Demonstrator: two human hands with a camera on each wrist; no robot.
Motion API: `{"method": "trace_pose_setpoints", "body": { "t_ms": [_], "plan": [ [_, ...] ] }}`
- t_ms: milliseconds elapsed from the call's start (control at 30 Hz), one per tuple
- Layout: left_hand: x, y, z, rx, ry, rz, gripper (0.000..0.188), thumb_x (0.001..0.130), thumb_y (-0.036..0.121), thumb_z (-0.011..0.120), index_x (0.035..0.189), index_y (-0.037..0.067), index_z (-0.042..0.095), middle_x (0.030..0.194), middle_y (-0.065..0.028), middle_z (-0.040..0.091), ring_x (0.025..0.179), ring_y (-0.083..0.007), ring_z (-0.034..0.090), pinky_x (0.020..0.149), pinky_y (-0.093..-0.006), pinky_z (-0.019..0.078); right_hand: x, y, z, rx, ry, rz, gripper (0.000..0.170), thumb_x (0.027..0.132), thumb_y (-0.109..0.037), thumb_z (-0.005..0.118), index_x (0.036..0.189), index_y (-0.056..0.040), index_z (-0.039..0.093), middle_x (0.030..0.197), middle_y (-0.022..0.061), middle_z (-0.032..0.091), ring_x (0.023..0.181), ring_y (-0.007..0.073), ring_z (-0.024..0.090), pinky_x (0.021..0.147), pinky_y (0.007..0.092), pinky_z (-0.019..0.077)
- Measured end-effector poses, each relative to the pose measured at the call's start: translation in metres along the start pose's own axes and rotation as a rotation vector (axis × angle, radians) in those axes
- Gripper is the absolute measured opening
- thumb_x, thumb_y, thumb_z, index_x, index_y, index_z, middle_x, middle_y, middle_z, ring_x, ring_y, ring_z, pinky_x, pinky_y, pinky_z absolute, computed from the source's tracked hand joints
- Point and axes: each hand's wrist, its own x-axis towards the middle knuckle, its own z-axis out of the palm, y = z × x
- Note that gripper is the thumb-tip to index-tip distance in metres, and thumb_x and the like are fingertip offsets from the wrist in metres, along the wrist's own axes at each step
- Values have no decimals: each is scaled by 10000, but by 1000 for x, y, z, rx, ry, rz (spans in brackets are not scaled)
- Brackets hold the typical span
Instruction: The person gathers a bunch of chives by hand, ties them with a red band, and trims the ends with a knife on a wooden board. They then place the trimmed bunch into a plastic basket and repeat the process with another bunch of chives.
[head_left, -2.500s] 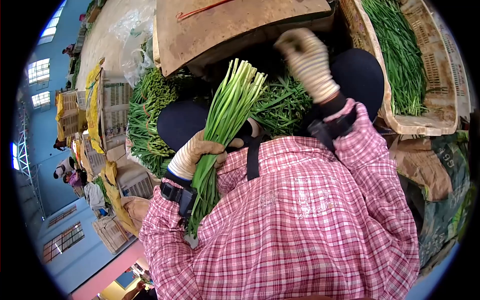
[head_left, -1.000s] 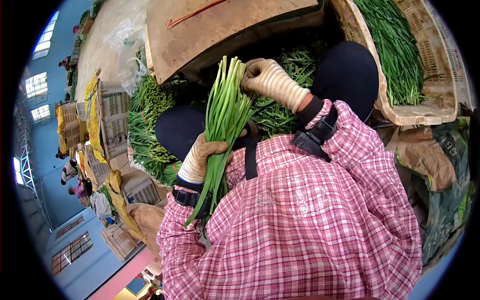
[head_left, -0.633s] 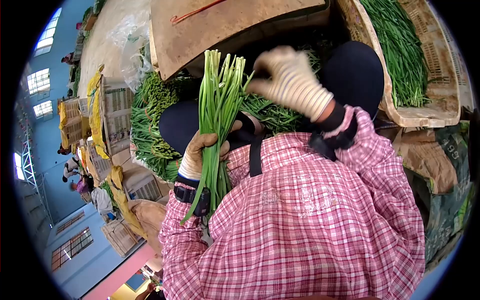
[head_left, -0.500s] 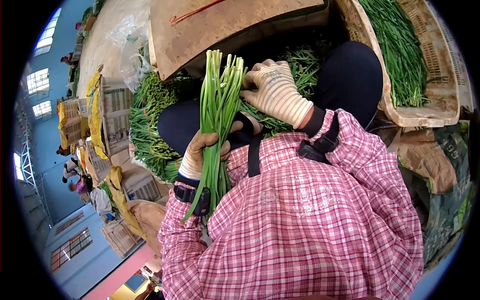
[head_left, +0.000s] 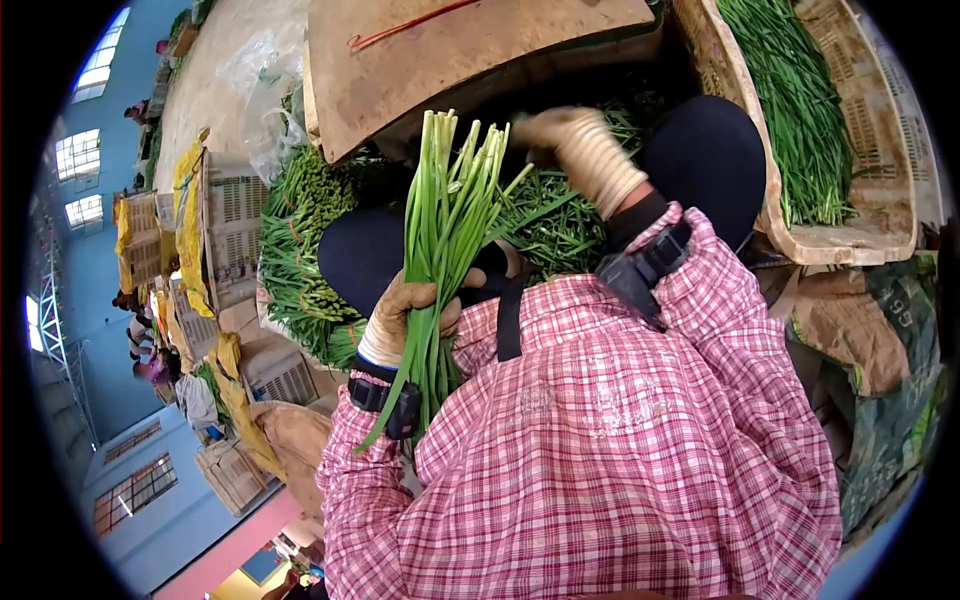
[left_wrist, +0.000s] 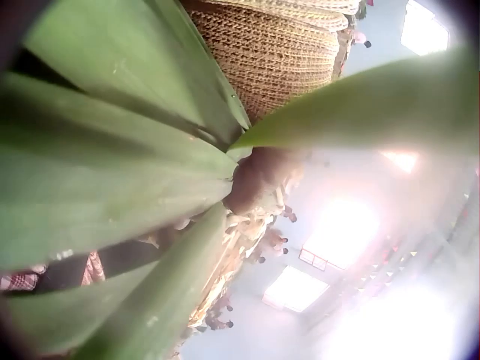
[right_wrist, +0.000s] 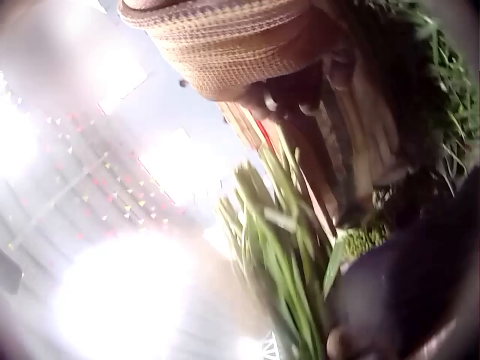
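Observation:
My gloved left hand [head_left: 402, 308] grips a bunch of long, flat-leaved greens [head_left: 440, 225] resembling garlic chives. Their pale cut ends point up and fan slightly, one stalk leaning out to the right. Leaves [left_wrist: 112, 180] hang below the fist and cover much of the left wrist view, with the ribbed glove [left_wrist: 270, 60] behind them. Just right of the stem tops, my gloved right hand [head_left: 580, 150] is blurred by motion. In the right wrist view its glove [right_wrist: 225, 49] is above the cut ends [right_wrist: 262, 187]; its fingertips are in shadow, and I cannot tell whether they hold anything.
A worn board [head_left: 470, 60] bearing a red tie [head_left: 405, 25] is ahead. Loose green leaves [head_left: 565, 225] lie between the knees. Tied bundles [head_left: 300, 260] are piled at left. At right stands a plastic crate [head_left: 880, 200] of long greens [head_left: 790, 110].
The right hand has come close to the stem tops and pulled away several times, now slightly away and blurred. The left hand keeps its grip; the stem ends are more spread.

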Motion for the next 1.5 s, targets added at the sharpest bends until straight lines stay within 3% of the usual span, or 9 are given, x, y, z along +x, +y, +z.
{"method": "trace_pose_setpoints", "body": {
  "t_ms": [33, 367, 567, 833, 900, 1100, 1233, 1400, 1500],
  "plan": [
    [-1, -1, -1, -3, 8, 3, 482, 850, 81, 532, 1311, -14, 426, 1146, -153, 607, 539, -38, 432, 467, -150, 347, 5, -3, -6, 314, 248, 443, 187, 797, -157, 691, 897, 1, 699, 901, 76, 682, 819, 132, 617, 729, 309, 518],
    [3, 1, 10, 112, 151, 9, 466, 835, 51, 525, 1293, -3, 460, 1117, -133, 634, 671, -55, 580, 568, -137, 477, -6, -31, -10, -662, 477, -287, 152, 737, -255, 673, 745, -112, 724, 931, 42, 664, 890, 213, 616, 734, 398, 491],
    [13, 8, 13, 266, 59, -36, 523, 766, 62, 614, 1254, -52, 467, 1125, -202, 616, 782, -96, 640, 599, -167, 525, -10, -81, 20, -757, -491, -8, 373, 792, -399, 558, 979, -110, 702, 862, 131, 685, 879, 279, 640, 897, 392, 371],
    [-8, 11, 16, 558, 266, -30, 556, 724, -47, 635, 1260, -57, 484, 1150, -154, 613, 1024, -227, 610, 960, -315, 444, 22, -40, -75, -1352, 12, 303, 207, 830, -306, 609, 937, -174, 728, 895, 77, 701, 901, 245, 661, 803, 439, 450],
    [-9, 15, 19, 656, 316, -55, 548, 724, -60, 655, 1251, -45, 504, 1106, -117, 636, 988, -190, 612, 928, -299, 456, 9, -36, -64, -1436, 179, -165, 333, 829, -393, 629, 1062, -162, 686, 1037, 88, 671, 965, 268, 630, 809, 403, 494],
    [-2, 12, 36, 972, 298, -16, 551, 773, -8, 686, 1285, -43, 485, 1094, -69, 637, 946, -114, 577, 875, -254, 464, 4, -71, -2, -50, -408, 222, 329, 713, -217, 746, 954, -2, 683, 821, 127, 688, 736, 169, 652, 708, 295, 525],
    [-4, 11, 28, 1016, 286, 12, 611, 775, -16, 681, 1336, -39, 438, 1116, -72, 627, 966, -114, 572, 888, -249, 457, 17, -36, -27, 16, 107, 87, 190, 748, -107, 693, 898, 10, 693, 791, 78, 691, 726, 137, 629, 704, 270, 516],
    [0, 15, 31, 1114, 202, 1, 715, 763, -38, 678, 1401, -21, 356, 1162, -65, 609, 1014, -94, 539, 942, -245, 420, 24, -44, -24, -133, -677, 149, 326, 766, -145, 686, 1037, 36, 676, 1114, 149, 657, 940, 181, 620, 891, 273, 465],
    [-1, 16, 28, 1202, 206, 25, 753, 753, -40, 683, 1417, -15, 329, 1185, -72, 605, 1036, -88, 523, 961, -245, 403, 22, -36, -28, 124, -356, 191, 278, 765, -143, 689, 978, 36, 696, 1097, 135, 665, 922, 157, 631, 869, 288, 485]
  ]
}}
